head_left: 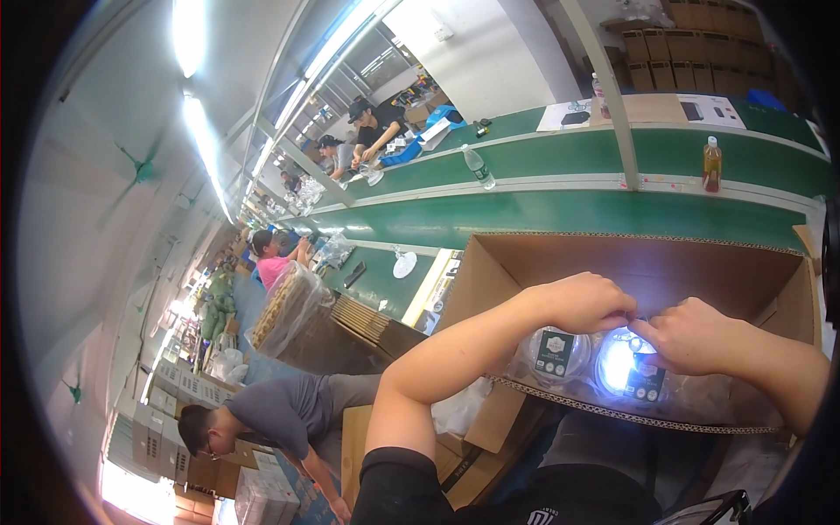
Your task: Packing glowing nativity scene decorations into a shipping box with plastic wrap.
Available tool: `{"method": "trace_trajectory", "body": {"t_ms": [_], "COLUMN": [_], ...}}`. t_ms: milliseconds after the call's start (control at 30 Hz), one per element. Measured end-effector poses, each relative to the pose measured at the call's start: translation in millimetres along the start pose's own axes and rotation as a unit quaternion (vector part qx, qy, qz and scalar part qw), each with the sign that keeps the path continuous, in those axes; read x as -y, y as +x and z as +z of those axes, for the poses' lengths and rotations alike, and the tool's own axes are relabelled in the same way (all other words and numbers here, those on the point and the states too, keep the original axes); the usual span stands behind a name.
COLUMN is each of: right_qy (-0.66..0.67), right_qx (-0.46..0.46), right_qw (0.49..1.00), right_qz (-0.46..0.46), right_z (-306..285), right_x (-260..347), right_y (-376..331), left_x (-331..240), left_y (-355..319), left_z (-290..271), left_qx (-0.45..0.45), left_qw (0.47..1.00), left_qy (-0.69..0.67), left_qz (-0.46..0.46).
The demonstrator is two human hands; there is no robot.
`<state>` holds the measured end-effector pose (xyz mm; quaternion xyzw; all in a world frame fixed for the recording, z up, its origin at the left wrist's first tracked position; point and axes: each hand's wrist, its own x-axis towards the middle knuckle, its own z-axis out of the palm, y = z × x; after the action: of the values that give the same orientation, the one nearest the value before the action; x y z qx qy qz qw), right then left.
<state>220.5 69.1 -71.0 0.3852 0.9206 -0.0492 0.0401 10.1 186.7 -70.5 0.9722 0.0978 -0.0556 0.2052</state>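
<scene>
Inside an open cardboard box (525,254), a round lamp (614,366) in clear packaging glows bright white and carries a dark green label. My left hand (588,302) is closed at the lamp's upper edge, fingertips pinched together; what lies between them is too small to make out. From the right, my right hand (696,337) closes its fingers on the upper right rim of the same lamp. The two hands' fingertips nearly meet. A second round package (555,357) with a similar label sits unlit just left of it. Glare hides the lit lamp's face.
Beyond the box runs a green workbench (542,214) with a clear bottle (478,166) and an amber drink bottle (711,164). At lower left, a person in grey (289,416) bends near stacked cartons. Flattened cardboard (372,324) stands left of the box. Other people work farther back.
</scene>
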Motion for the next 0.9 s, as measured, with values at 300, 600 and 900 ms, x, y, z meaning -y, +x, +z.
{"method": "trace_trajectory", "body": {"t_ms": [300,600,900], "right_qy": [-0.008,-0.013,-0.013], "right_qx": [-0.007,-0.001,-0.006], "right_qw": [1.000,1.000,1.000], "right_qz": [-0.005,-0.009,-0.012], "right_z": [4,9,10], "right_x": [-1,-3,-3], "right_y": [0,0,-1], "left_x": [2,0,-2], "left_y": [0,-1,0], "left_z": [1,0,-1], "left_qx": [0.010,0.007,0.006], "left_qw": [1.000,1.000,1.000], "left_qy": [-0.004,0.004,0.001], "left_qz": [0.000,0.004,0.005]}}
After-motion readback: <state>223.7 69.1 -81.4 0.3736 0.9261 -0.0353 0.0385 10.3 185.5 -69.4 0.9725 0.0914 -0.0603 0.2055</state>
